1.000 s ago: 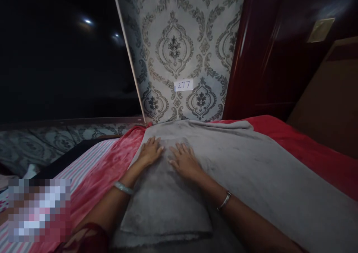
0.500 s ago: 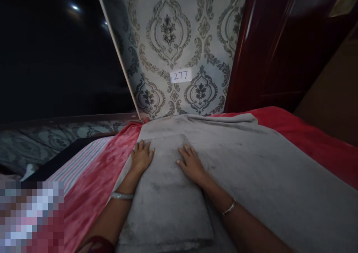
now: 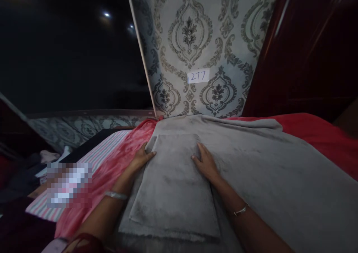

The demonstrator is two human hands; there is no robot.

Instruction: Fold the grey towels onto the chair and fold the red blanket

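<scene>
A folded grey plush blanket (image 3: 176, 186) lies in front of me, on a wider spread of the same grey fabric (image 3: 268, 174). At its far left edge is my left hand (image 3: 141, 159), the thumb over the cloth and the other fingers curled at the side, partly hidden. My right hand (image 3: 206, 163) holds the far right edge, thumb on top and fingers close together along the border. The upper layer sits slightly off the lower one at the left and near sides.
Red plush fabric (image 3: 304, 133) shows at the right, with a pinkish-red blanket (image 3: 112, 163) and a striped cloth (image 3: 103, 148) at the left. Behind stand a patterned wall (image 3: 187, 48) with a paper label (image 3: 198, 75), a large dark screen (image 3: 69, 59) and a dark red panel (image 3: 304, 59).
Both hands lay flat with spread fingers on the grey blanket; now they are at its side edges. Its upper layer shows a distinct left edge. The view has shifted left.
</scene>
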